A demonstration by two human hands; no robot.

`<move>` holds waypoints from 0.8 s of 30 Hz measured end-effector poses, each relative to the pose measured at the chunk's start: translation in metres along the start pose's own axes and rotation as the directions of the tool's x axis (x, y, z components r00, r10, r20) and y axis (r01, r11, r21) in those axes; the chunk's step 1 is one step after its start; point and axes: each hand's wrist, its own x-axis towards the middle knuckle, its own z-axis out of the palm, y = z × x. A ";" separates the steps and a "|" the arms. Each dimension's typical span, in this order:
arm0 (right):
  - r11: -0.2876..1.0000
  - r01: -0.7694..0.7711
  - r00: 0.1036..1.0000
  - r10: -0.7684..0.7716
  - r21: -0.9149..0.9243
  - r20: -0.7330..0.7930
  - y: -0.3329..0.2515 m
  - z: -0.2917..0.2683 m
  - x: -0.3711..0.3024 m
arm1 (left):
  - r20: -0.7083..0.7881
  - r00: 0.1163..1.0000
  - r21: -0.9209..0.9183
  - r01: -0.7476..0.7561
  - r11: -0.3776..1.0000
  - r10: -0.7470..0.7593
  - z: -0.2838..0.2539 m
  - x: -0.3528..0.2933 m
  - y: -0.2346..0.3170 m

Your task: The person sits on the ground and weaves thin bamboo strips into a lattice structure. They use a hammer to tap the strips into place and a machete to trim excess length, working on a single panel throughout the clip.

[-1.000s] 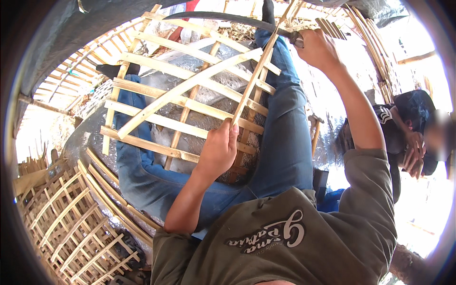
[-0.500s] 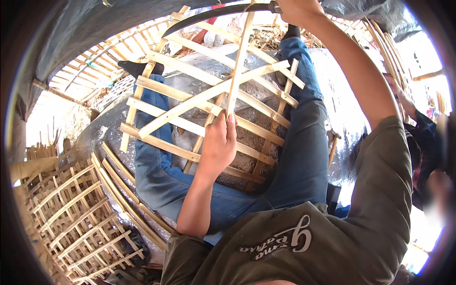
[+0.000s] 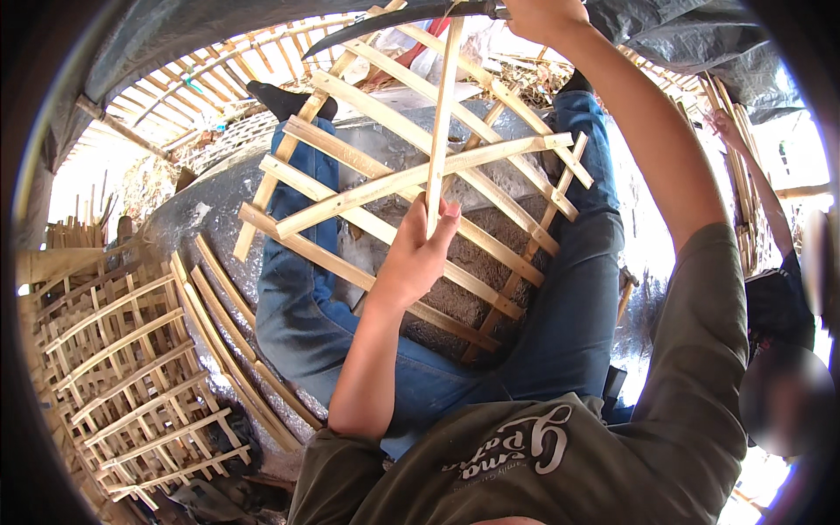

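Note:
My left hand [image 3: 417,254] is closed around the near end of a light bamboo strip [image 3: 444,122] held out ahead of me. At the far end of that strip, a long dark curved machete [image 3: 398,21] lies across it. My right hand [image 3: 549,19] grips the machete's handle, partly cut off by the upper edge. Under the strip, a lattice frame of bamboo slats [image 3: 354,156] rests between and over my legs. One loose curved slat [image 3: 367,191] lies slantwise on top of the lattice, beneath the held strip.
Several finished-looking bamboo lattices [image 3: 131,363] are stacked at the lower left. Long curved bamboo strips [image 3: 229,354] lie beside my left leg. A tool with a wooden handle [image 3: 626,293] is right of my right leg. Another person's arm [image 3: 761,179] shows at the far right.
The lattice and my legs appear shifted right and slightly down in the view. My left hand has come slightly right with the strip; the machete stays across its far end.

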 end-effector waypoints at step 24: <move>0.997 -0.078 0.996 0.079 0.028 -0.028 -0.023 0.012 0.026 | -0.043 0.973 0.035 -0.227 0.973 0.228 -0.006 0.000 -0.011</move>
